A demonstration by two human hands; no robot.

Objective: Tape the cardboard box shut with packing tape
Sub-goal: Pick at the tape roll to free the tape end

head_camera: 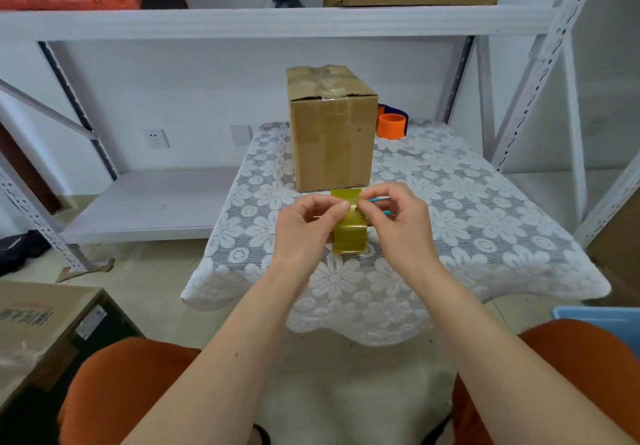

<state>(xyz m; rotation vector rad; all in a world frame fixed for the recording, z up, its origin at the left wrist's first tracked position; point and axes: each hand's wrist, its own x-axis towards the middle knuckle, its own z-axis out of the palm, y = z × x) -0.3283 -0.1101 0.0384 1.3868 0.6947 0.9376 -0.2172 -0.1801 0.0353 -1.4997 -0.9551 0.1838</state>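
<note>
A brown cardboard box point(332, 133) stands upright on the table with the lace cloth point(467, 223), its top flaps closed and crossed by clear tape. In front of it I hold a yellowish roll of packing tape point(349, 236) between both hands. My left hand point(304, 226) grips the roll from the left. My right hand point(401, 219) pinches the loose tape end at the top of the roll, where a short strip stands up. A thin teal object point(379, 199) shows behind my right fingers; what it is I cannot tell.
An orange tape roll point(391, 126) and a dark object sit behind the box on the right. White metal shelving surrounds the table, with boxes on the upper shelf. A cardboard box point(38, 327) stands at lower left, a blue bin point(602, 320) at lower right.
</note>
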